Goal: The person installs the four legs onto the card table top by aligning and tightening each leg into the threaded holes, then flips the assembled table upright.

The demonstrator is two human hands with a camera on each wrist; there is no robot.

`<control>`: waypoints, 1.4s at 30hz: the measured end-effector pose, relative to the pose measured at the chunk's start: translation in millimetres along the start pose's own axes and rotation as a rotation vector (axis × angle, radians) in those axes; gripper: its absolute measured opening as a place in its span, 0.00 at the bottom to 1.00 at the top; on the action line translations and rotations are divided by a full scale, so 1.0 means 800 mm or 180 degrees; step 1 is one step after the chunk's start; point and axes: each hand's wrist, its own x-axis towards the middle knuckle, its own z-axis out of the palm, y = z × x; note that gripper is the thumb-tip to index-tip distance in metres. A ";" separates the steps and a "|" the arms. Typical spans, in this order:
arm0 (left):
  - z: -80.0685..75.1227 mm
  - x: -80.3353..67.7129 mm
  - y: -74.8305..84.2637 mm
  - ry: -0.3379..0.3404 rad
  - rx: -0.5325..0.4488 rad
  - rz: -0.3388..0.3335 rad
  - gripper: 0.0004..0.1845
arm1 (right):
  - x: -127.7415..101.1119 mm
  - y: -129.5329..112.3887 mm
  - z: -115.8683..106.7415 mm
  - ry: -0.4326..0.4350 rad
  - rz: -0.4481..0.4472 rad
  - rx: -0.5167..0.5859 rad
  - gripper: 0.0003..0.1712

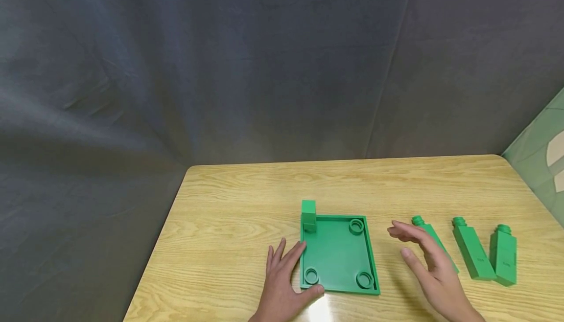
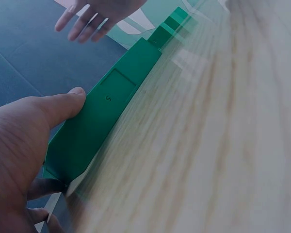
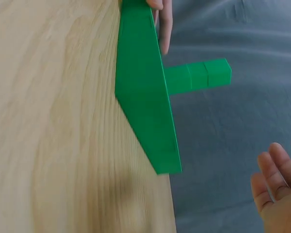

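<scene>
One green square base plate (image 1: 337, 256) is seen lying flat on the wooden table (image 1: 229, 204), near the front edge. Four round sockets are counted in it, one per corner; three are open, and the far-left one is occupied by one upright green leg (image 1: 309, 216). In the right wrist view that leg is shown as a segmented square post standing off the plate.

Three more green legs are laid on the table to the right of the plate, well apart from it: a near leg (image 1: 434, 241), a middle leg (image 1: 471, 249) and a far-right leg (image 1: 504, 255). Each has a round threaded stub at its far end.

The plate is steadied by the left hand (image 1: 284, 283): fingers are laid straight along its left edge and the thumb is pressed against the front-left corner, so it is braced rather than clasped. The right hand (image 1: 429, 263) is held above the near leg, fingers relaxed and spread, nothing gripped; contact with that leg cannot be told.

One grey fabric backdrop (image 1: 220, 67) is hung behind the table.
</scene>
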 end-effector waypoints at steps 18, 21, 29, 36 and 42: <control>0.000 -0.002 0.000 0.0013 -0.0041 -0.0027 0.51 | -0.016 0.022 -0.029 0.0592 -0.0039 0.0199 0.41; 0.000 -0.002 0.000 0.0016 -0.0031 -0.0023 0.51 | -0.019 0.022 -0.032 0.0648 0.0170 -0.0253 0.46; 0.001 -0.001 0.000 -0.0014 -0.0020 -0.0013 0.51 | -0.035 0.033 -0.043 0.0812 0.0697 -0.0758 0.53; 0.002 0.001 0.000 -0.0004 -0.0022 0.0017 0.51 | -0.045 0.038 -0.050 0.0844 0.0850 -0.0959 0.60; 0.001 -0.001 0.000 -0.0003 -0.0019 -0.0014 0.51 | -0.050 0.043 -0.054 0.0825 0.0954 -0.1290 0.61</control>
